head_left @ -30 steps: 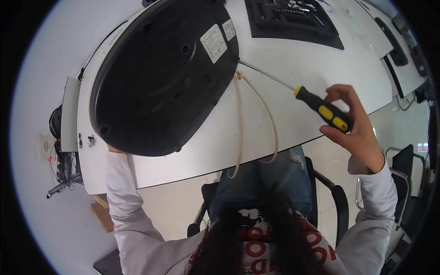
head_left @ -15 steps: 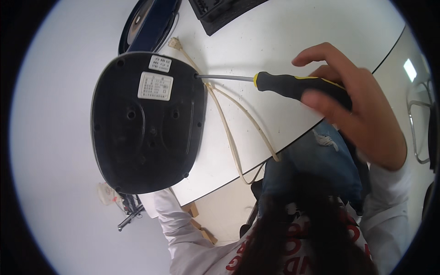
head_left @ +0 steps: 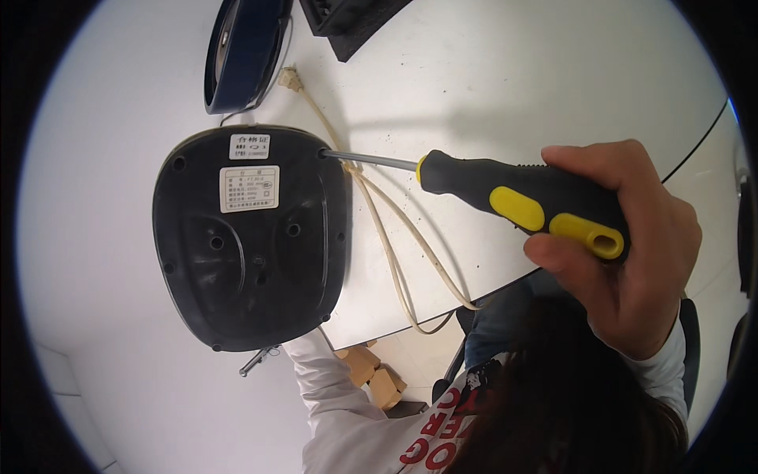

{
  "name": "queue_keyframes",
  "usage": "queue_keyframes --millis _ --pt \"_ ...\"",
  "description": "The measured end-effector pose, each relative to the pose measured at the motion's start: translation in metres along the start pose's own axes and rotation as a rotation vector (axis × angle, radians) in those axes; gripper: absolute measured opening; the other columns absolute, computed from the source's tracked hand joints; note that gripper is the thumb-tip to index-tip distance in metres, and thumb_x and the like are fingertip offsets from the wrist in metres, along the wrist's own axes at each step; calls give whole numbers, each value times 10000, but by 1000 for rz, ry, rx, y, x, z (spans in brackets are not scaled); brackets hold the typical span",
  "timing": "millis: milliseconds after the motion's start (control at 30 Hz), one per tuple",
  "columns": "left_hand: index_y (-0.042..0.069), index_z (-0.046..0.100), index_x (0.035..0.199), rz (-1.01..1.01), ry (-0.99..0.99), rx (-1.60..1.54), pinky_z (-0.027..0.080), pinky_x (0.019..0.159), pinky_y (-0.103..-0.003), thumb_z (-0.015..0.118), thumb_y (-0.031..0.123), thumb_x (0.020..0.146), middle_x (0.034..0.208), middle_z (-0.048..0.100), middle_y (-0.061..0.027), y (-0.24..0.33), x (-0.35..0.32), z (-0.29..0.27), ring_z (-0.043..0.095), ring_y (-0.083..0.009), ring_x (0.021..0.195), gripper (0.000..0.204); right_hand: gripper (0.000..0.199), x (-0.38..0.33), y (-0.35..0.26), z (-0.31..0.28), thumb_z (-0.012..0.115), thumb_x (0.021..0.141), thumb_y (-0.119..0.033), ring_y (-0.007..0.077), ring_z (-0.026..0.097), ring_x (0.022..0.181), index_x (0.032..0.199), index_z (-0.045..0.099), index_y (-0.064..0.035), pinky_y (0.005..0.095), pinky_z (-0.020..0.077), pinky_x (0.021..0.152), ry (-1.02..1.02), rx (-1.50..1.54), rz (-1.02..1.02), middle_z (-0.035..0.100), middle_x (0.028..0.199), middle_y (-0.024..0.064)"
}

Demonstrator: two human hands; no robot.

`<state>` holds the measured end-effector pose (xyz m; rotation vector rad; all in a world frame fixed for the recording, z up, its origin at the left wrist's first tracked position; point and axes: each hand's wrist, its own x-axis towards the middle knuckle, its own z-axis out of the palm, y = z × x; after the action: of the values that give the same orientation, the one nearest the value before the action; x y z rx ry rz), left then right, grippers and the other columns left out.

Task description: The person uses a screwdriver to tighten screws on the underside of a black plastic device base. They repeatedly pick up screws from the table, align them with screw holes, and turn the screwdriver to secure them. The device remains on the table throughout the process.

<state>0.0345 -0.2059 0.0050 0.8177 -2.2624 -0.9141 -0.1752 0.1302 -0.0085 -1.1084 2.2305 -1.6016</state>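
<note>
A black plastic appliance base (head_left: 245, 292) is tilted up with its underside facing me. It has two white labels near its top edge and several recessed screw holes. My right hand (head_left: 651, 253) grips the black and yellow handle of a screwdriver (head_left: 466, 182), thumb and index finger along its sides. The shaft runs left, and its tip is in the hole at the base's upper right corner. My left sleeve (head_left: 332, 379) leads up behind the base, which hides my left hand. A cream power cord with a plug (head_left: 290, 77) lies beside the base.
A dark blue rounded object (head_left: 249, 59) stands at the far left of the white table (head_left: 505, 103). Beyond the cord is a black box-like object (head_left: 347, 31). The cord hangs over the table's near edge. Cardboard boxes (head_left: 387, 387) are on the floor below.
My right hand has closed around the screwdriver handle from a loose, blurred hold, and the handle has turned to show its yellow patches. The base sits slightly lower in view.
</note>
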Motion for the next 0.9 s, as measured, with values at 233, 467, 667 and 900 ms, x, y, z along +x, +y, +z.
queue_keyframes --millis 233,467,667,900 --pt "56 533 1022 -27 -11 -34 378 919 -454 529 313 840 1107 569 -166 3 2 10 495 -353 1076 314 596 14 -2 -5 800 611 -164 217 625 790 1092 466 -50 227 492 545 34 154 -195 458 1170 222" --pt "62 528 1009 -46 -15 -59 370 934 -463 522 301 850 1115 567 -160 -4 5 13 487 -352 1091 287 498 5 -12 0 788 616 -137 191 601 765 1014 503 -46 218 513 546 20 -133 -173 581 958 198" --pt "68 524 998 -46 -26 -74 363 947 -471 515 292 858 1121 566 -156 -2 7 16 481 -351 1105 264 576 5 -5 0 761 651 -379 159 567 672 1022 510 -17 205 469 497 32 62 -175 580 887 181" --pt "74 519 985 -53 -29 -98 354 963 -480 507 280 867 1128 564 -150 3 7 17 474 -349 1120 238 615 3 0 5 657 719 -524 152 532 502 962 512 22 224 438 420 76 -10 -215 580 688 100"
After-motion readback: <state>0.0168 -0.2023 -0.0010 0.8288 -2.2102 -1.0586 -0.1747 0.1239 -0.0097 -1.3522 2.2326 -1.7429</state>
